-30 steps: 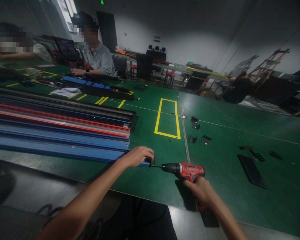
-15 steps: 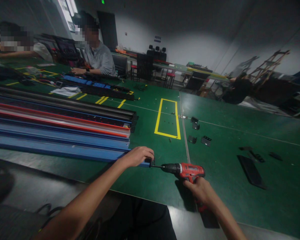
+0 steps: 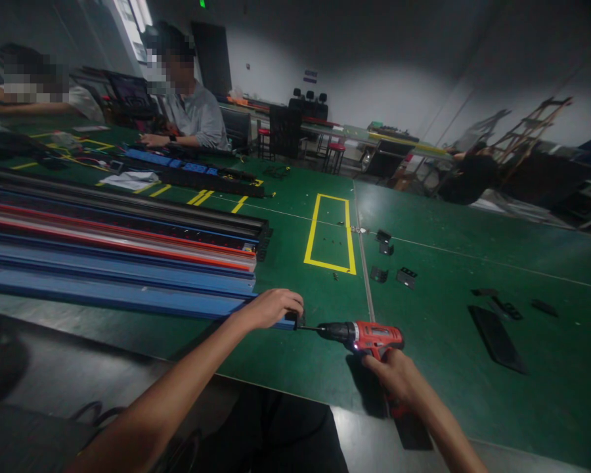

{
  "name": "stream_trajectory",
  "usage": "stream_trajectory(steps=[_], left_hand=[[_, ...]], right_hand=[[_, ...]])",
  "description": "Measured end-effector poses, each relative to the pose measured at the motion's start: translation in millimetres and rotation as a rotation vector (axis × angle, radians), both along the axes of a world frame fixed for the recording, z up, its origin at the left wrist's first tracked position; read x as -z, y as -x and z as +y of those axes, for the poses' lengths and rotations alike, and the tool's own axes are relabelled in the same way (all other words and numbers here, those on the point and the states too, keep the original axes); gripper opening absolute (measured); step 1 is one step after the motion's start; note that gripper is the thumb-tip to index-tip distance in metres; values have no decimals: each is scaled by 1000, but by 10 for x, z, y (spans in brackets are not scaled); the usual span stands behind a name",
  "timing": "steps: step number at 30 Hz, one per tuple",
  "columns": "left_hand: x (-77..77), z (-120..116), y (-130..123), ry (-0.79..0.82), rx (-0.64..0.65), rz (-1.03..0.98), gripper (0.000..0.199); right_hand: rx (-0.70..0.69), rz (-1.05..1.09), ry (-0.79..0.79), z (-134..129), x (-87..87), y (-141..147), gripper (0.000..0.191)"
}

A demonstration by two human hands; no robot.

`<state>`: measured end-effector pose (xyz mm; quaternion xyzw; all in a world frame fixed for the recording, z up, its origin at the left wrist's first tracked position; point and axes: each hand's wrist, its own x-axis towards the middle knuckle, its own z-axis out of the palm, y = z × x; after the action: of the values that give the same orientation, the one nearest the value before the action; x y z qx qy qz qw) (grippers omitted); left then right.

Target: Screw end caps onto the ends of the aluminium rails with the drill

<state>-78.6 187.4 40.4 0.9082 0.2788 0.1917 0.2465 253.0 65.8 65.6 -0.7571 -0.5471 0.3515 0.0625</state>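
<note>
Clock from view ctr: R hand (image 3: 398, 378), betw 4 & 5, is wrapped all the way round the handle of a red drill (image 3: 380, 336); small light (image 3: 356, 346) glows under the chuck (image 3: 337, 331). L hand (image 3: 278, 308), just past 6, has fingers curled down over the end of a blue rail (image 3: 103, 289), by a blk end pc (image 3: 300, 320); thumb hidden, can't tell how tight. Drill's thin bit (image 3: 312, 328) points to 9, tip at the end pc; can't tell if seated. Near edge of green table (image 3: 448, 263) runs below both hands, approx 8 to 5; drill's blk base overlaps it in view. Green top stretches from drill toward 3, w/ flat blk plate (image 3: 496, 340) approx 4 & small blk brackets (image 3: 406, 277) betw 3 & 4: thin, bent, some w/ holes. Rail is long, straight, metal-looking, lying toward 8–9, w/ parallel red & blk rails (image 3: 201, 255) on its far side. Yellow tape rectangle (image 3: 329, 267) just off ctr at 3. Co-worker (image 3: 204, 118), grey shirt, sits at 10–11.
</note>
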Motion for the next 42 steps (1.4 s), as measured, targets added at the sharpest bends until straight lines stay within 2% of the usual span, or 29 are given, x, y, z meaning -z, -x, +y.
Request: stream_trajectory(steps=[9, 31, 42], left_hand=[[22, 8, 0, 6, -7, 6, 40], [9, 7, 1, -5, -9, 9, 39], [-22, -3, -4, -2, -6, 14, 37]], right_hand=[[-10, 10, 2, -3, 61, -39, 25], [34, 38, 3, -18, -47, 12, 23], [10, 34, -30, -9, 69, -51, 24]])
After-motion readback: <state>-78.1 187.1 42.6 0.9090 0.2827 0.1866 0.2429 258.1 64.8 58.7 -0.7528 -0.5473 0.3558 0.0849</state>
